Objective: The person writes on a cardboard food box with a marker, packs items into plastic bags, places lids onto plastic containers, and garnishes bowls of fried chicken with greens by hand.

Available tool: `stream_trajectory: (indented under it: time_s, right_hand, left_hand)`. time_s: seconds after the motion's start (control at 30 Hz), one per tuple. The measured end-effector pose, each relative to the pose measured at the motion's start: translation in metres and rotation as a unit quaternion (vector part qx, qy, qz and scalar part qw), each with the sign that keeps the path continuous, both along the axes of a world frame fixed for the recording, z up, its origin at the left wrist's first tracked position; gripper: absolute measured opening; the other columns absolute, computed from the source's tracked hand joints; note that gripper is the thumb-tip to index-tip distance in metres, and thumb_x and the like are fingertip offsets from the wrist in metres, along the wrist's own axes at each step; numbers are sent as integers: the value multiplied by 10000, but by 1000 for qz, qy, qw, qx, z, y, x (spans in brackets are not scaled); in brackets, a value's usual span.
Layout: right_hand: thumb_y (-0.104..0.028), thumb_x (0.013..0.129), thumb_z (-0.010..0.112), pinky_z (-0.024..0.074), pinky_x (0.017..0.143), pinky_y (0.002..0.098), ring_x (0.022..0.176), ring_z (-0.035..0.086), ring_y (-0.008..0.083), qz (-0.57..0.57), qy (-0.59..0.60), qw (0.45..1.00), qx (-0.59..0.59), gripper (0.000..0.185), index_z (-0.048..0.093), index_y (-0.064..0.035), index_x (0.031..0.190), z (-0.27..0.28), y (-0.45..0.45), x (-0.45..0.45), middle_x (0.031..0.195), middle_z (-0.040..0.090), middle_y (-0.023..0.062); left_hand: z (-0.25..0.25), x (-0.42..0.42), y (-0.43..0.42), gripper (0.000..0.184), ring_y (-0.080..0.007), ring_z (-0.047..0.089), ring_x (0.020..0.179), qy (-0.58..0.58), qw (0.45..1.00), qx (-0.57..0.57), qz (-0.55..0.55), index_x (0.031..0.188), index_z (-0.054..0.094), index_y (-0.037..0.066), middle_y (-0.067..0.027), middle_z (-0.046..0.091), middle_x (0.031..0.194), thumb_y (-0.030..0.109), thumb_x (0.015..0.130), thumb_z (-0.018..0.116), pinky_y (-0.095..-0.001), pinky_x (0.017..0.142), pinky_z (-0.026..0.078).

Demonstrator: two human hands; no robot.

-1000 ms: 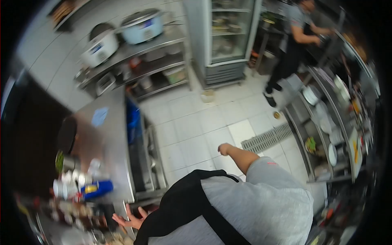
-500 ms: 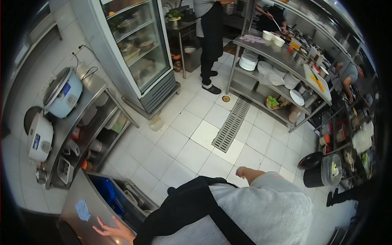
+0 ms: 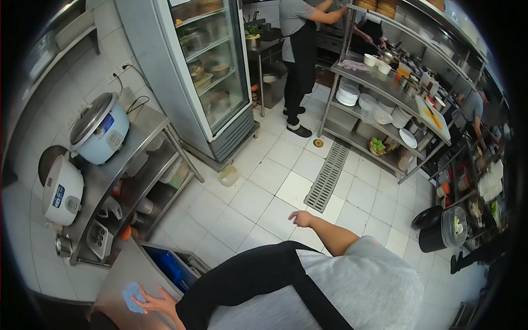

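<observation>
At the lower left, my left hand (image 3: 158,303) reaches over a steel counter top (image 3: 113,278). Its fingertips touch a crumpled light blue cloth (image 3: 132,297) lying there, while the thumb stays apart from the fingers. Just beside this hand, an open compartment holds a bright blue item (image 3: 169,269), partly hidden by my black apron (image 3: 242,269). My right hand (image 3: 301,218) hangs in the air over the tiled floor, loosely bent and open, with nothing visible in it.
Left, a steel shelf unit (image 3: 142,144) carries a blue rice cooker (image 3: 102,132) and a white one (image 3: 65,190). A glass-door fridge (image 3: 212,82) stands beyond. A floor drain (image 3: 328,176) runs ahead. Coworkers (image 3: 300,60) stand near the steel prep table (image 3: 379,80). A black bin (image 3: 434,237) is right.
My left hand has come down to the blue cloth and now touches it. My right hand has swung forward and left, showing more forearm. The view has shifted, and the standing coworker's arms are raised.
</observation>
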State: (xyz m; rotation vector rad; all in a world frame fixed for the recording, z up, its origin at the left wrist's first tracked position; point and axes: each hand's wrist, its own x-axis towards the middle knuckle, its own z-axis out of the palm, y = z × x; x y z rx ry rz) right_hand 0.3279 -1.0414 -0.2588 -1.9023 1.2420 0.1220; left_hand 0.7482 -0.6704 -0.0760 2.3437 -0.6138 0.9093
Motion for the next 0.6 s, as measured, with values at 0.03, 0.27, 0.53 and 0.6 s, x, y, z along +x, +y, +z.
stream_trajectory:
  time_s: [0.03, 0.27, 0.53, 0.6]
  right_hand:
    - [-129, 712, 531, 490, 773, 375, 873, 621, 312, -11, -29, 1000, -5, 339, 663, -179, 1019, 17, 1, 16, 910, 662, 160]
    - [-133, 753, 510, 488, 762, 404, 832, 620, 318, 11, -48, 996, -69, 332, 643, -207, 1048, 24, 50, -3, 874, 659, 159]
    - [-138, 726, 534, 490, 774, 383, 871, 625, 292, -220, 84, 972, -18, 336, 666, -198, 1029, -41, 229, -250, 945, 661, 139]
    - [-129, 709, 530, 490, 784, 382, 891, 623, 295, -280, 85, 956, -11, 349, 672, -197, 1020, -60, 292, -314, 957, 662, 140]
  left_hand:
    - [-4, 2, -5, 565, -394, 186, 1322, 0, 999, -6, -34, 1277, 485, 118, -211, 172, 1445, 224, 751, 660, -510, 1040, 202]
    - [-16, -46, -108, 570, -412, 178, 1333, 86, 952, 38, -291, 1210, 527, 94, -239, 166, 1444, 134, 661, 677, -495, 1053, 208]
    - [54, -215, -217, 563, -386, 133, 1353, 100, 797, 50, -594, 1256, 459, 89, -197, 76, 1474, 27, 718, 614, -534, 1053, 193]
    - [56, -284, -227, 540, -386, 126, 1354, 105, 756, 54, -644, 1259, 457, 82, -195, 63, 1472, 55, 743, 613, -528, 1056, 195]
